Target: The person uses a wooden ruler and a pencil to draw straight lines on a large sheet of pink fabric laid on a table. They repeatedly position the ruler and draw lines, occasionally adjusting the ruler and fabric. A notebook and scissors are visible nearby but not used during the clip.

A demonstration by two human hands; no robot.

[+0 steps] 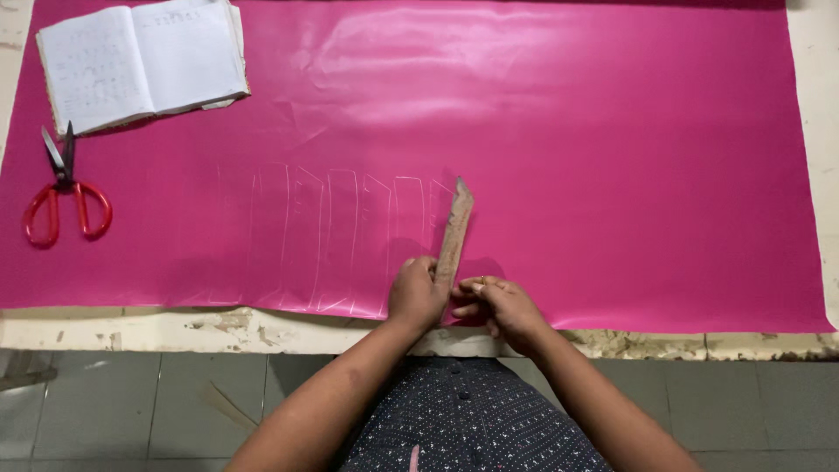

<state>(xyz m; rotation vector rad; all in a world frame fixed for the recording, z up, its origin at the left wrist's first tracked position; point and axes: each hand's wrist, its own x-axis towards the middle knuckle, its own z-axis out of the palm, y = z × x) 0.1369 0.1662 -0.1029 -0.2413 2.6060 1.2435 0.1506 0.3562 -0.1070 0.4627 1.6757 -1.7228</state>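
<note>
Seen from above: worn pale table (218, 322) with chipped paint at its near edge, grey tiled floor below. Almost fully covered by one large glossy pink sheet (612, 175), lying flat with some soft wrinkles near the top.

On the sheet, close to the near edge: one narrow wooden template (454, 232), long and flat, with a slanted cut at the far end, leaning slightly to the right. Held down at its near end by both hands. Left hand (417, 293) pressed against the left side of the template, fingers curled closed beside it, thumb near the wood. Right hand (498, 308) just beside, at the right of the near end, fingers bent and half closed, tips touching the sheet and the edge of the template; cannot tell if something small, like chalk, is pinched between them.

To the left of the template: row of faint white chalk outlines (336, 236), about seven, same narrow shape, side by side, the last one just beside the wood.

Well apart, at the far left: one open notebook (144, 57) with two white pages showing, partly over the corner of the sheet. Below it, one pair of scissors (63, 188) with red handles, blades closed, pointing away. Nothing between hands and template.

At the bottom: dark dotted garment (463, 419) of the person.
</note>
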